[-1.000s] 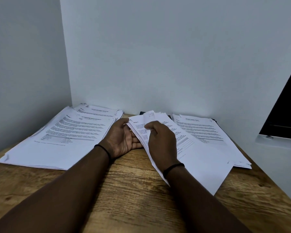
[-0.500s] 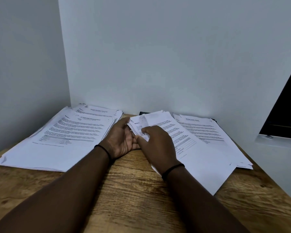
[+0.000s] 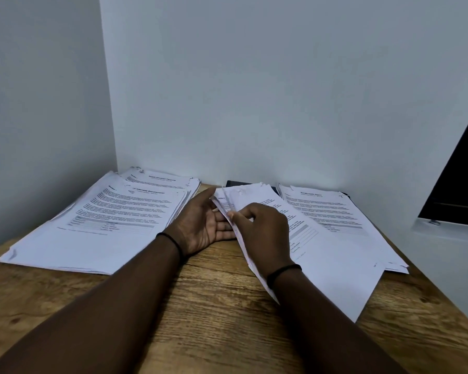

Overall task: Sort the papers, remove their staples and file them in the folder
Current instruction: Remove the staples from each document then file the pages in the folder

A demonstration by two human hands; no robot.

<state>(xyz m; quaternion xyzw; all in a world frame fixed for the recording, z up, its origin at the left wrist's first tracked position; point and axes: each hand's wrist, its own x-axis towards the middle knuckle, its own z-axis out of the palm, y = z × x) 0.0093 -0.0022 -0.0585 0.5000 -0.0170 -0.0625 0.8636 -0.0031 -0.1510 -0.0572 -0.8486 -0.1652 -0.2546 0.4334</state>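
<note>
The middle stack of papers [image 3: 322, 255] is lifted at its left edge on the wooden table [image 3: 200, 306]. It is supported from beneath by the left hand [image 3: 203, 225], fingers straight, and its edge is pinched by the right hand [image 3: 262, 233]. Other stacks are seen far left [image 3: 106, 220] and far right [image 3: 333, 211].

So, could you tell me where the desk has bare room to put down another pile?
Bare wood shows on the near desk, around the forearms. A narrow strip lies between the left stack and the left hand. The back is crowded: middle sheaf, right stack.
</note>
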